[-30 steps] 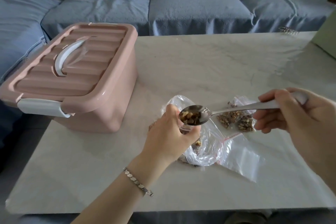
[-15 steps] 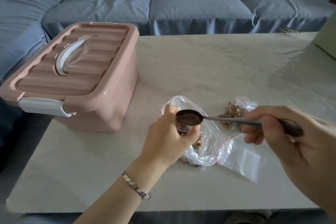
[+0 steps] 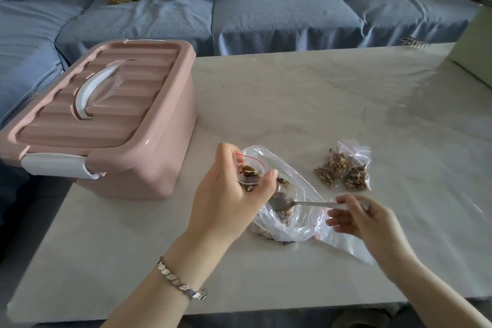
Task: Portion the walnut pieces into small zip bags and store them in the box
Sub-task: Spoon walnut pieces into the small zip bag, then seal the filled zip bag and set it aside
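Observation:
My left hand (image 3: 226, 194) grips a small zip bag (image 3: 250, 172) with its mouth held open; walnut pieces show inside it. Under and right of that hand lies a large clear bag (image 3: 300, 194) holding more walnut pieces. My right hand (image 3: 359, 218) pinches the handle of a metal spoon (image 3: 290, 204), and the spoon's bowl is down inside the large bag. Two filled small zip bags (image 3: 343, 168) lie on the table to the right. The pink box (image 3: 106, 120) stands at the left with its lid shut and latched.
The pale marble table (image 3: 306, 98) stretches to the right and back. A pale green object (image 3: 474, 42) sits at the far right corner. A blue sofa (image 3: 266, 16) with cushions runs behind the table and along the left.
The spoon has emptied its walnuts into the small bag and dropped into the large bag. My right hand moved down and closer with it. My left hand still holds the small bag.

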Tool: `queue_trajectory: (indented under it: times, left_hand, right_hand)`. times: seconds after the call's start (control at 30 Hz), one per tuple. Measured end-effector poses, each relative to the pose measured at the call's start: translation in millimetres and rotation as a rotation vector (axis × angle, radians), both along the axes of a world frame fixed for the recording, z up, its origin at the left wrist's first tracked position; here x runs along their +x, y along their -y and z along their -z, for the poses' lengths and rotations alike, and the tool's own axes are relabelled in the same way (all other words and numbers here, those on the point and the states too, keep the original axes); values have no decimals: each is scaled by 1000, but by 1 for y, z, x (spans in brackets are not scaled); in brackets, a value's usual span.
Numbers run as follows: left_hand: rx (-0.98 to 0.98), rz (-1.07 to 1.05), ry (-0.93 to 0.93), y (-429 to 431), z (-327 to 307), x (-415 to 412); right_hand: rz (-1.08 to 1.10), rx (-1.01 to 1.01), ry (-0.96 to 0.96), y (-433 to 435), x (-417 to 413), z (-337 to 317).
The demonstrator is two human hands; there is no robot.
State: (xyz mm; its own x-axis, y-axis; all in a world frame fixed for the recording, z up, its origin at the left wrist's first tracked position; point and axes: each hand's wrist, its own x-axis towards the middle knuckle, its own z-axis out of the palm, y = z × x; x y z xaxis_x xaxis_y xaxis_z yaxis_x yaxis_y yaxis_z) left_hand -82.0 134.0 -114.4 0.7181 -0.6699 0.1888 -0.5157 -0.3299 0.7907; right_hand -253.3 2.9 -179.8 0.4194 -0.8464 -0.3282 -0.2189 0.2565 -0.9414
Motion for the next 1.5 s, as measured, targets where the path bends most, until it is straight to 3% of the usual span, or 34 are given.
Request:
queue_trajectory:
  times: [0.17,0.23,0.3,0.4,0.53,0.83,0.97,1.07,1.13,1.5]
  left_hand:
    - [57,32,-16,7,8,-6]
    - [71,54,-33,11,12,-10]
    - [77,66,-31,14,15,-14]
    - [83,99,-39,19,17,-21]
    - [129,144,-27,28,16,-29]
    - [109,232,-82,36,27,-32]
    - [109,262,36,32,33,-24]
    - [61,146,262,23,44,-12]
    - [78,48,301,15,54,-5]
    - [127,27,149,2,66,-2]
  right_hand:
    - [-5,84,-173,8,-3,13]
    - [-136,-83,-432,9,-7,11]
    - [-256,-386,-635,4,-8,-2]
    - [-285,-661,-406,-10,0,-41]
    - [-433,-629,-194,-22,23,-75]
    - [-503,-684,-247,-15,31,-70]
    - [-306,-751,-244,10,23,-66]
    - [-119,-741,-257,40,19,-58]
    - [-7,-728,-288,58,23,-46]
    - [85,-528,-421,80,44,17]
